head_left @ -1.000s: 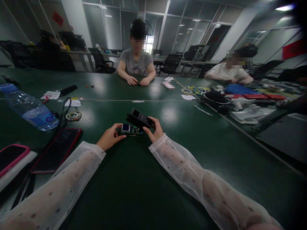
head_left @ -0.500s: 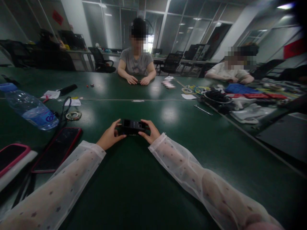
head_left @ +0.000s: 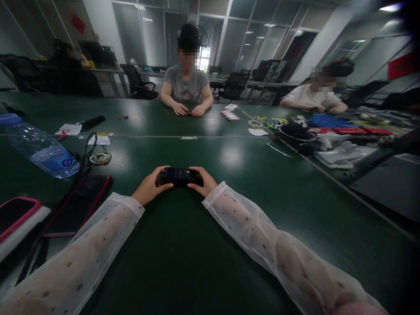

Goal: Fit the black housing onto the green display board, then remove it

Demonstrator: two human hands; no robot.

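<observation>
Between my two hands is a small black device (head_left: 180,176) with a dark screen on its left part, at the middle of the green table (head_left: 183,245). My left hand (head_left: 152,186) grips its left end, thumb in front and fingers behind. The right end is held the same way by my right hand (head_left: 204,181). Whether its underside touches the table cannot be made out. Sheer white dotted sleeves cover both my forearms.
At the left are a water bottle (head_left: 49,151), a red-edged phone (head_left: 78,204), a pink-cased phone (head_left: 16,214) and a coiled bracelet (head_left: 100,158). A wrench (head_left: 278,150), cables and bags lie at the right. Two people (head_left: 187,83) sit across the table.
The black device has tilted, so its top face and screen show differently. The fingers of both my hands have shifted slightly around it.
</observation>
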